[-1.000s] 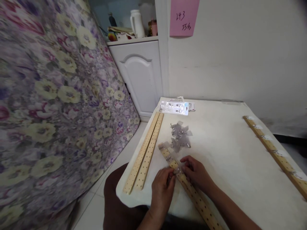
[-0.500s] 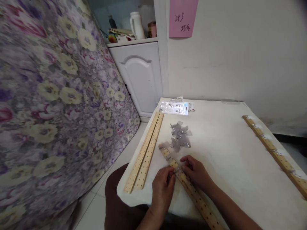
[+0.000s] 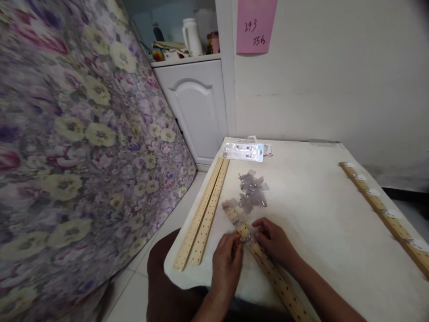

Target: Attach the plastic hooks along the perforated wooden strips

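Head view: left hand (image 3: 228,264), right hand (image 3: 276,241) barely shifted; work stays at third clip (image 3: 247,239) on perforated strip (image 3: 272,275), running inward from near edge of table (image 3: 311,192). Left fingers pinch clip; right fingers curl alongside, cannot tell grip.

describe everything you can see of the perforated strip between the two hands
The perforated strip is long, narrow, pale and wood-like, with dark holes. Small clear pieces with shiny metal parts sit along its far portion. It slants across the white tabletop, far end leftward; the near end leaves the frame. The left hand is at its left edge, the right hand at its right; exact contact is hard to tell.
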Action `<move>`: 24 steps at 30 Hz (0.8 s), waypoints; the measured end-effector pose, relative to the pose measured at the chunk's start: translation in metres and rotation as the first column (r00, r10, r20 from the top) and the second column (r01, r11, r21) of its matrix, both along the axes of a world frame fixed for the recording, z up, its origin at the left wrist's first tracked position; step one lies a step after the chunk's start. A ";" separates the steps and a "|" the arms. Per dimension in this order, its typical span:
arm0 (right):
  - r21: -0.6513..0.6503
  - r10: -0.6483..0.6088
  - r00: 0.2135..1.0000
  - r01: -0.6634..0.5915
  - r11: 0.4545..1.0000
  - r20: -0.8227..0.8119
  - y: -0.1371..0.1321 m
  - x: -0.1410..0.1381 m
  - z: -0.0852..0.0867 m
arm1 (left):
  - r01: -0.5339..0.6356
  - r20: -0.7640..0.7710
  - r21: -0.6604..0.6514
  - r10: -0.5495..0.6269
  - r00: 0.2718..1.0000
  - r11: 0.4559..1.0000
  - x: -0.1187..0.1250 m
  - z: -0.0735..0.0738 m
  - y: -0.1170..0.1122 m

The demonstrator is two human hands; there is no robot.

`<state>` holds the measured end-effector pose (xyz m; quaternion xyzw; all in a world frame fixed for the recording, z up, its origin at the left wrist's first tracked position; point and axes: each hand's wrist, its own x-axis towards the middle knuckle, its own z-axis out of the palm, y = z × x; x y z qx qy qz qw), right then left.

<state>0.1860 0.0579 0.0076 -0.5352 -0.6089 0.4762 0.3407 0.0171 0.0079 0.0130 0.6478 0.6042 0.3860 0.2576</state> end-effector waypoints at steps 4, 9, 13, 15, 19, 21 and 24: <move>-0.001 0.007 1.000 -0.007 1.000 -0.003 0.000 0.000 -0.001 | 0.045 0.041 0.057 -0.047 0.998 0.997 -0.002 0.002 -0.002; -0.006 0.006 1.000 -0.006 1.000 -0.009 -0.001 0.001 -0.003 | 0.076 0.026 0.103 -0.079 0.997 0.992 -0.002 0.002 -0.005; 0.007 0.007 1.000 -0.007 1.000 0.010 0.000 0.002 -0.002 | 0.115 -0.013 0.120 -0.114 0.993 0.986 -0.003 -0.001 -0.005; 0.019 0.010 1.000 -0.010 1.000 0.025 -0.001 0.002 -0.001 | 0.121 -0.026 0.129 -0.119 0.993 0.984 -0.004 -0.003 -0.005; 0.023 0.005 0.999 -0.006 1.000 0.034 -0.001 0.002 0.000 | 0.121 -0.041 0.136 -0.117 0.992 0.983 -0.005 -0.005 -0.004; 0.017 0.004 1.000 -0.005 1.000 0.027 -0.001 0.001 0.000 | 0.119 -0.040 0.144 -0.114 0.993 0.982 -0.004 -0.006 -0.004; 0.031 0.003 0.999 -0.005 1.000 0.040 -0.001 0.001 0.000 | 0.114 -0.042 0.159 -0.109 0.993 0.981 -0.003 -0.007 -0.004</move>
